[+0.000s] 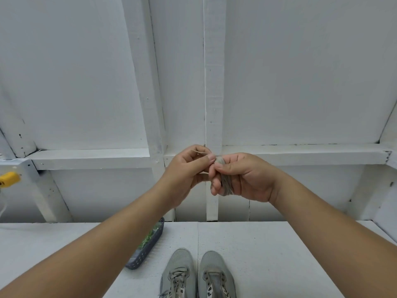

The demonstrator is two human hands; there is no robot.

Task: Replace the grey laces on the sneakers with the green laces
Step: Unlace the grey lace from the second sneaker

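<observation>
White painted panel wall (279, 72) with beams fills the background, white tabletop (268, 254) below. Both my arms raised in front of the wall, hands meeting mid-frame, well above the table.

My right hand (242, 177) has a grey lace (225, 181) wound in a bundle around its fingers, thumb pressing on top of the coil, so it grips the lace. My left hand (189, 168) pinches the loose lace end between thumb and fingers right beside the coil; a thin strand pokes out over its fingers. Hands touching at the fingertips.

Two grey sneakers at the near edge of the table, toes pointing away from me, side by side and almost touching. Left sneaker (178, 274) has its grey lace threaded through the eyelets. Right sneaker (216, 275) shows bare eyelets and an exposed tongue.

Dark blue perforated basket (144, 252) just left of the sneakers, partly hidden by my left forearm, green laces (148, 237) inside it. Yellow object (9, 179) at the far left edge by a wall bracket, can't tell what it is.
</observation>
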